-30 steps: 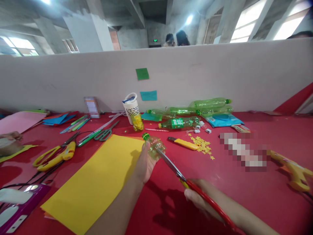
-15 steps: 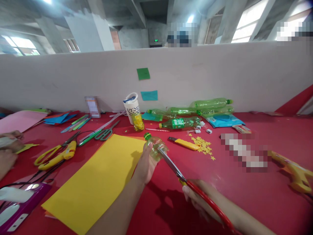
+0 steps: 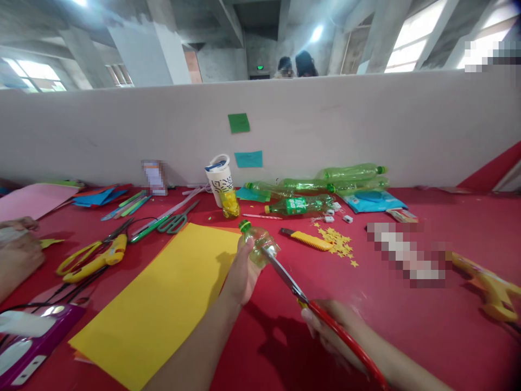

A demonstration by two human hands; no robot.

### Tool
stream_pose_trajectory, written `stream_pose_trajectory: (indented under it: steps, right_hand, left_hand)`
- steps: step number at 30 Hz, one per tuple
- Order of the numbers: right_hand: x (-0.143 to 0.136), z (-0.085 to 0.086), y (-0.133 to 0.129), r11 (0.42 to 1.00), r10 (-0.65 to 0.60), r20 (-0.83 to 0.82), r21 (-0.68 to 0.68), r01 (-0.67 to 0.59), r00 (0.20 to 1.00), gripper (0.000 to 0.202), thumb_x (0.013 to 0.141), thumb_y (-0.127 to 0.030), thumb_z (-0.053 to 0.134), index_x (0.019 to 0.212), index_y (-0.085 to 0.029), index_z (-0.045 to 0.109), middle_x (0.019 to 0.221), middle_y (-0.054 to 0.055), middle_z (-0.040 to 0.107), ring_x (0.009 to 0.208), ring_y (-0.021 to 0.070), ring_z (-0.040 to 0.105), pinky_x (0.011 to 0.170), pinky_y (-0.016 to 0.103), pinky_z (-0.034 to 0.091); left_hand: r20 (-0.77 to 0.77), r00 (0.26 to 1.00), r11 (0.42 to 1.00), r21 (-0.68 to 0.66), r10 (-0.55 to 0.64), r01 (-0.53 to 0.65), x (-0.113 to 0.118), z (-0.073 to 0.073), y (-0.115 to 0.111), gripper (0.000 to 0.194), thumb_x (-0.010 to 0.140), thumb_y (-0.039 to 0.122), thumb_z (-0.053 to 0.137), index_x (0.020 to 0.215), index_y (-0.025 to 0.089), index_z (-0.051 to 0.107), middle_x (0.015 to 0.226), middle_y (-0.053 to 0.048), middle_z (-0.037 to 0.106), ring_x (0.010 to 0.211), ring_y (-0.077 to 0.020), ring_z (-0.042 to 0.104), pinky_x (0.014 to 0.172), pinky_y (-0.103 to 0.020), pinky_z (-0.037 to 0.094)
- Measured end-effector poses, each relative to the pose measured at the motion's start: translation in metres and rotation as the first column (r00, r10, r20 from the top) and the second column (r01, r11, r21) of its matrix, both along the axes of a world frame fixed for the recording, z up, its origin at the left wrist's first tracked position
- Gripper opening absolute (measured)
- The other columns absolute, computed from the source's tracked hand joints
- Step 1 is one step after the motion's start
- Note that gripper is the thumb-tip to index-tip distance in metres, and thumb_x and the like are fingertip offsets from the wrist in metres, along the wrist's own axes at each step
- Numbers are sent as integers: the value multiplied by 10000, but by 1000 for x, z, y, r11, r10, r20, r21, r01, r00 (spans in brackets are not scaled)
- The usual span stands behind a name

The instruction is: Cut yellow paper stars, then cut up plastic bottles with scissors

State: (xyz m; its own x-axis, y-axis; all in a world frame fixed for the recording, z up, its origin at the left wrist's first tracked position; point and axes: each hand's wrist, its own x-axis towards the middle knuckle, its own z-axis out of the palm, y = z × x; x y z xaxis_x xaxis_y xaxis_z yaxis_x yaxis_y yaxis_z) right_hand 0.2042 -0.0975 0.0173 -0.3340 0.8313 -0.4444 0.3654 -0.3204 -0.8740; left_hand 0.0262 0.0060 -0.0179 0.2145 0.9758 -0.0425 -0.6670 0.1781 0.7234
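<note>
My left hand (image 3: 244,274) is closed around a cut-off green plastic bottle top (image 3: 260,239), its green cap tilted up and to the left. Red-handled scissors (image 3: 342,331) are gripped in my right hand (image 3: 325,323). Their metal blades lie against the cut side of the bottle top; whether the plastic is between them I cannot tell. Just beyond sits a yellow utility knife (image 3: 311,239) beside a pile of small yellow stars (image 3: 337,241). Yellow paper sheets (image 3: 163,304) lie left of and partly under my left forearm.
Behind are several green bottles (image 3: 352,172), a white patterned cup (image 3: 220,179) and a blue packet (image 3: 374,201). Yellow glue guns lie left (image 3: 101,260) and right (image 3: 488,282). Grey scissors (image 3: 177,219) and a purple power strip (image 3: 44,342) are leftward. Another person's hands (image 3: 18,255) work at far left.
The scissors and my right hand have shifted slightly left and up against the bottle top. My left hand stays nearly still. The other person's hands at far left moved right.
</note>
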Motion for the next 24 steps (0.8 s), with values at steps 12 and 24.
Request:
stream_pose_trajectory:
  steps: [12,24]
  right_hand:
    - [0,-14,1,1000,-3,82,5,3,997,504,825,-665,365,629,-201,383,469,-72,321,368,54,302,344,168,233]
    - [-3,-6,-1,999,8,68,41,-10,998,486,832,-655,358,661,-202,386,495,-76,301,421,63,285,375,177,225]
  left_hand:
    - [26,1000,1000,-13,17,-16,-1,1,2,283,820,411,543,1034,225,552,976,-38,640,911,-197,608,863,-393,437]
    - [40,999,1000,18,-11,10,8,-3,-4,213,855,366,514,995,209,546,958,-28,652,909,-186,614,871,-379,440]
